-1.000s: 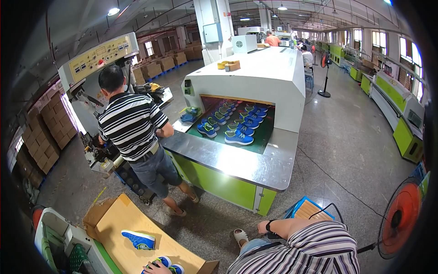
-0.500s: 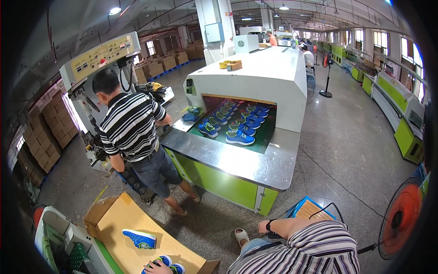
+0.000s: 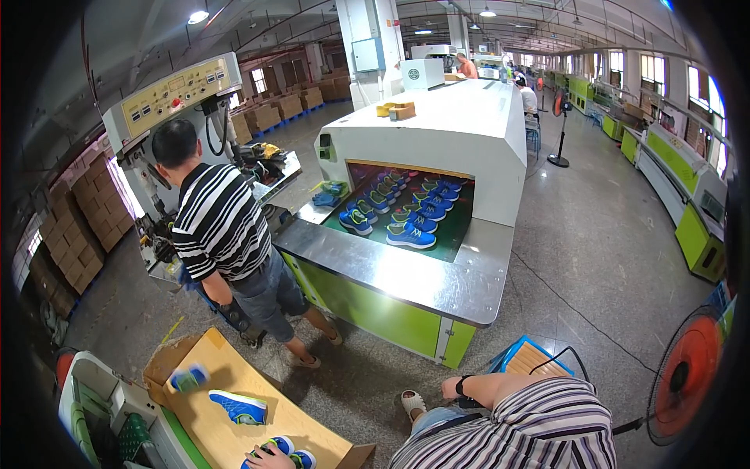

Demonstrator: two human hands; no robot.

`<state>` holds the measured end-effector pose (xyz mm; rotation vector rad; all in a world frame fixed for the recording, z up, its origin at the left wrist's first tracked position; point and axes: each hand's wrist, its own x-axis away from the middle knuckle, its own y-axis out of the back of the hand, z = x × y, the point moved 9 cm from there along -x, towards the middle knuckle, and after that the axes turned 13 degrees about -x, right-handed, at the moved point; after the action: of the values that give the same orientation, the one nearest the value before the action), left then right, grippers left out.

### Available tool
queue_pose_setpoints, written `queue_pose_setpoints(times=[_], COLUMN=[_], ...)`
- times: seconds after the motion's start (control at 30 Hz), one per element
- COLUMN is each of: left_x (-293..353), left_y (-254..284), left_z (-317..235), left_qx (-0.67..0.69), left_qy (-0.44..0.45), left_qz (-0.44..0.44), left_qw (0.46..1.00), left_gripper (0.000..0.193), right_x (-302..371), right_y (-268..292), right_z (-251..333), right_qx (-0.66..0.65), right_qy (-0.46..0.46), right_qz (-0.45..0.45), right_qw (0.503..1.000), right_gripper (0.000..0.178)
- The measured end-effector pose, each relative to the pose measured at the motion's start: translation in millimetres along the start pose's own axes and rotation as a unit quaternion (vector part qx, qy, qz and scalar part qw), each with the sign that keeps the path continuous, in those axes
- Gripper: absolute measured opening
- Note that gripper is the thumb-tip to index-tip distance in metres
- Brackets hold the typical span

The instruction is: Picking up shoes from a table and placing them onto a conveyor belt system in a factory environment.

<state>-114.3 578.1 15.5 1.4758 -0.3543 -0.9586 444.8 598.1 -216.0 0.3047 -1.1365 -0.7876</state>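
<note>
At the lower left, my left hand (image 3: 271,458) grips a blue sneaker (image 3: 283,445) lying on a tan board (image 3: 215,356); its fingers bend over the shoe's upper. Another blue sneaker (image 3: 305,460) touches that hand's right side. Farther up the board, a single blue sneaker (image 3: 238,407) with a white sole rests on its own. Beyond it, close to the board's left edge, is a motion-smeared blue shoe (image 3: 188,379). My right hand (image 3: 451,387), below a black wristband, is low by my leg; its fingers are mostly hidden.
A co-worker (image 3: 226,223) in a striped shirt stands at a control-panel machine (image 3: 176,98). Beside them, a white tunnel machine (image 3: 437,129) carries rows of blue sneakers (image 3: 410,234) on a green belt. A stool (image 3: 531,363) and a red-bladed fan (image 3: 687,371) stand at right.
A blurred blue shoe has appeared at the board's far left. The co-worker has shifted and turned, with arms lower and nearer the machine. My two hands stay in place.
</note>
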Motion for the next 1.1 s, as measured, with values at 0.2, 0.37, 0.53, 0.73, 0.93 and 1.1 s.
queue_pose_setpoints(times=[0.2, 0.37, 0.53, 0.73, 0.93, 1.1], left_x=[-1, 0, 0, -1, 0, 0], left_y=[-4, 8, 0, -2, 3, -4], left_z=[1, -3, 2, 0, -1, 2], left_qx=[0.000, 0.021, 0.014, 0.004, 0.017, 0.008], left_qy=[-0.003, -0.002, 0.006, 0.004, 0.009, 0.010], left_qz=[0.006, 0.023, 0.030, 0.054, 0.081, 0.074], left_qw=[1.000, 1.000, 0.999, 0.999, 0.997, 0.997], left_gripper=[0.054, 0.054, 0.055, 0.055, 0.055, 0.056], right_x=[0, -5, -11, -16, -9, -18], right_y=[0, -3, -6, -6, -3, -7], right_z=[1, -4, -3, -6, -5, -4], right_qx=[0.001, 0.000, 0.018, 0.022, 0.001, 0.032], right_qy=[0.004, 0.005, 0.016, 0.011, -0.012, 0.014], right_qz=[0.006, 0.004, 0.006, 0.003, 0.031, 0.030], right_qw=[1.000, 1.000, 1.000, 1.000, 0.999, 0.999], right_gripper=[0.036, 0.035, 0.035, 0.035, 0.035, 0.036])
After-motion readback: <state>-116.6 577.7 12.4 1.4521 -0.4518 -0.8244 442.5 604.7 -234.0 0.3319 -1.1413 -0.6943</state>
